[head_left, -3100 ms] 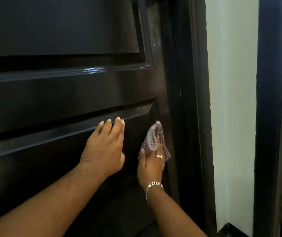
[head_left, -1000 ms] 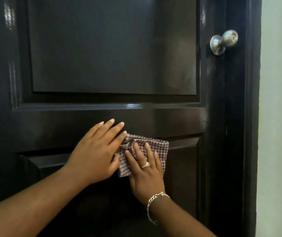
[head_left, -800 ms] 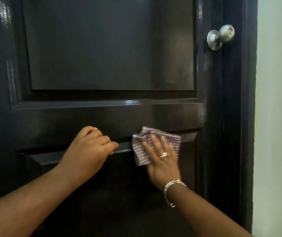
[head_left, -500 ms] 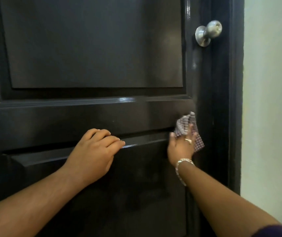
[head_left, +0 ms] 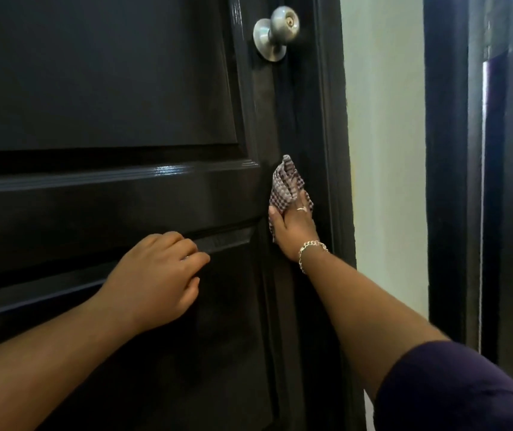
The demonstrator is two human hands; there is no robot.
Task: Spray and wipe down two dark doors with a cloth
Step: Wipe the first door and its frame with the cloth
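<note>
Head view, single frame. A dark panelled door [head_left: 99, 88] fills the left and centre of the frame; its glossy mid rail catches a highlight near centre. A silver round knob [head_left: 275, 31] sits at upper centre on the door's right stile.

Right hand [head_left: 294, 227], centre right of frame: palm turned to the door's right edge, fingers lying over a checked cloth [head_left: 286, 186] and pressing it against the stile below the knob. The cloth's upper corner sticks up above the fingertips; a strip of it shows below the thumb. Whether the grip curls around the cloth or only presses it flat cannot be told from this angle. A ring [head_left: 301, 208] shows on one finger and a chain bracelet [head_left: 309, 250] on the wrist; a dark sleeve [head_left: 454, 390] covers the upper arm at lower right.

Left hand [head_left: 155, 278], lower centre: fingers loosely curled, fingertips touching the ledge of the lower panel moulding, holding nothing.

Right of the door: dark frame [head_left: 336, 150], then a pale wall [head_left: 385, 150], then a second dark door frame [head_left: 444, 150] at the right edge of the frame.
</note>
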